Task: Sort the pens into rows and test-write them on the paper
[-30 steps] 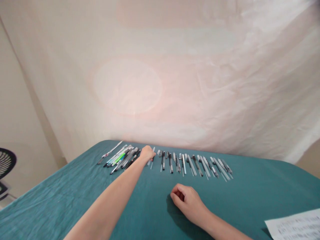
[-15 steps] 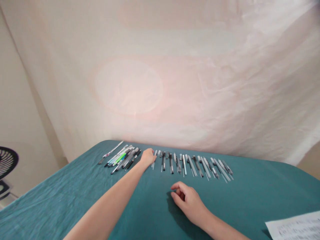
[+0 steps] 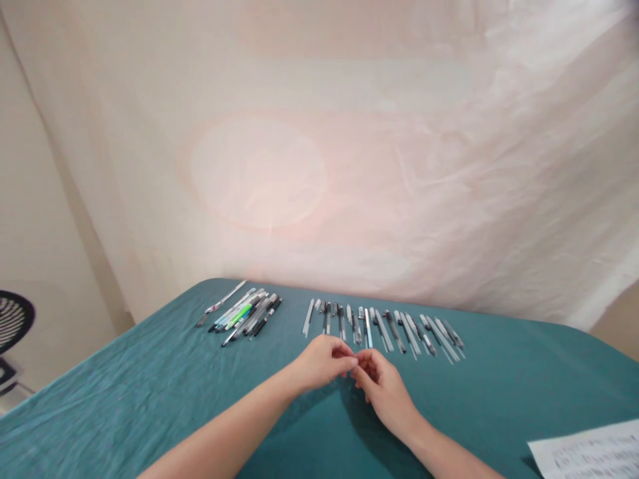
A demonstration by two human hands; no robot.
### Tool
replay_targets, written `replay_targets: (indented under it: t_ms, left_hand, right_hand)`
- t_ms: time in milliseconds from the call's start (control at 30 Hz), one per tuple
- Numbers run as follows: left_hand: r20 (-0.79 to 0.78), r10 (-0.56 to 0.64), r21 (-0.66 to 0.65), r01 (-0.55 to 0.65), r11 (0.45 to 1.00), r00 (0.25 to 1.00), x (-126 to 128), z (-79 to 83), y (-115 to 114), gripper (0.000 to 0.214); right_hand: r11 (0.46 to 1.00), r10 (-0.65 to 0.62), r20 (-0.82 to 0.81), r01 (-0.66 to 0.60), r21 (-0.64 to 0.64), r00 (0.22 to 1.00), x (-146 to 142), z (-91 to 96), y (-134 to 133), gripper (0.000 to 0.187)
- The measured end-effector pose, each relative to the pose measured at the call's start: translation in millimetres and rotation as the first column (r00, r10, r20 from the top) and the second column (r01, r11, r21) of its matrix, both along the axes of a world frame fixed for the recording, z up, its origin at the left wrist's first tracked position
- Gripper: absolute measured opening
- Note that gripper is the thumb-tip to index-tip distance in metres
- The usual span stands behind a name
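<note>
My left hand (image 3: 327,362) and my right hand (image 3: 382,386) meet above the teal cloth, fingertips touching. Both are closed in a pinch, thumb against fingers. Whatever lies between the fingertips is too small or hidden to make out. Just beyond them runs a row of pens and clear pen parts, laid side by side. A clear tube (image 3: 308,318) forms its left end, with a dark pen (image 3: 327,319) close by. Toward the right end lie more clear tubes (image 3: 443,339).
Left of the row is a loose pile of pens, with a bright green pen (image 3: 238,316) on top. A printed paper sheet (image 3: 589,452) lies at the near right. A black fan (image 3: 14,319) stands off the table's left side. A pale cloth (image 3: 349,166) hangs behind the table.
My left hand has come back from the row's left end toward me and to the right, meeting my right hand. My right hand's thumb and fingers have closed together, and it has barely shifted.
</note>
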State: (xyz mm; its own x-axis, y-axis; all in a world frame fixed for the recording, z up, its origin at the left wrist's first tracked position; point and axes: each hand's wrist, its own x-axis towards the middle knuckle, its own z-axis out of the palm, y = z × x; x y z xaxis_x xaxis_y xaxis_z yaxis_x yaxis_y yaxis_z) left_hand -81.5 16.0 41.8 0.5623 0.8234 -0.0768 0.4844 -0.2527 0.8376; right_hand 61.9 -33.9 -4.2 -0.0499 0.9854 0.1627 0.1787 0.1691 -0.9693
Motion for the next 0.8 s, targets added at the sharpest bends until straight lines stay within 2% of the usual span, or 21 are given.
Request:
replay_targets:
  t_ms: [100,233,333,433,600,700,800]
  left_hand:
    - [0.053,0.038,-0.048,-0.035,0.998,0.998,6.6,-7.3,-3.0,0.030]
    - [0.020,0.052,-0.021,-0.052,0.998,0.998,9.1,-15.9,-2.2,0.033]
    - [-0.040,0.061,0.042,-0.060,0.997,0.997,4.2,-15.3,5.7,0.032]
    - [-0.120,0.152,0.165,-0.131,0.977,0.981,-7.9,-7.0,30.4,0.030]
    - [-0.227,0.412,0.390,-0.306,0.869,0.882,-30.5,6.8,87.7,0.024]
    - [-0.284,0.471,0.451,-0.317,0.834,0.835,-33.2,3.7,107.0,0.019]
    - [-0.341,0.481,0.472,-0.295,0.831,0.808,-29.3,-5.6,114.4,0.016]
  right_hand:
    - [1.000,-0.002,-0.005,0.002,0.005,1.000,-0.2,1.8,-1.8,0.030]
    - [1.000,-0.014,-0.017,0.015,0.022,1.000,-0.1,1.0,-2.8,0.025]
    - [1.000,-0.007,-0.021,0.007,0.006,1.000,-0.1,-2.2,-1.1,0.023]
    - [1.000,-0.022,-0.003,0.022,0.009,1.000,0.0,-4.6,0.3,0.023]
    - [1.000,-0.024,0.046,0.023,0.012,0.999,0.5,-3.9,-1.2,0.016]
    - [1.000,-0.013,0.062,0.012,0.016,0.998,1.3,-3.6,-2.0,0.015]
    - [1.000,0.003,0.072,-0.004,0.019,0.997,2.1,-4.5,-1.4,0.014]
